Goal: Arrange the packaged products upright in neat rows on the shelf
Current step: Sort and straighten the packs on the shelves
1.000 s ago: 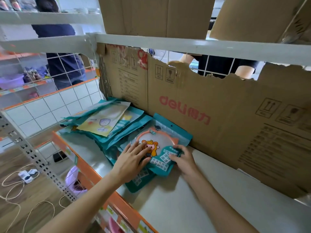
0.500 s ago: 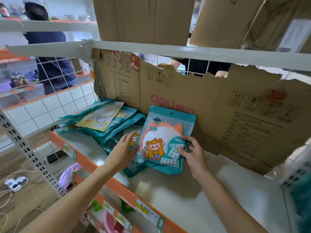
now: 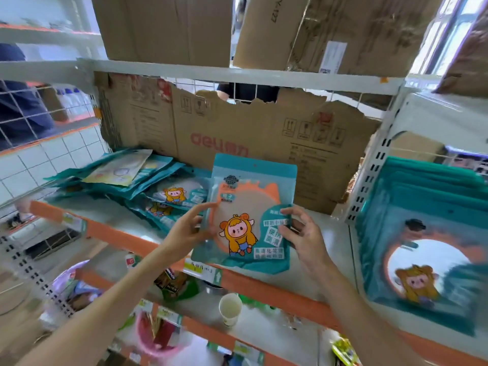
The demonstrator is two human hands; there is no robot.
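- Nearest the camera, two bare forearms reach up and forward from the bottom edge toward the middle of the view.
- The left hand (image 3: 188, 229), at about 8 o'clock from centre, pinches the left edge of a teal mirror packet (image 3: 249, 215) between thumb and fingers.
- The right hand (image 3: 303, 237), at about 4 o'clock from centre, curls its fingers over the packet's right edge, the thumb lying lower on the front; the grip looks loose, the fingers only partly closed.
- The packet is at centre, held between the two hands just above the orange front lip of the shelf (image 3: 264, 289). It is upright, its long axis near vertical, its printed face with a cartoon girl toward the camera, its hang-hole end on top.
- Both hands are equally near it, one on each side; neither leads.
- At 10 o'clock, farther back on the shelf, a loose pile of matching packets (image 3: 148, 186) lies flat and overlapping.
- At 3 o'clock, in the neighbouring bay, a row of like packets (image 3: 422, 247) is already upright, though blurred.
- The open shelf board directly behind the held packet seems the likely spot to place it, so the move probably runs straight back and down.
- Farthest, a torn cardboard sheet (image 3: 250, 133) lines the back of the shelf.
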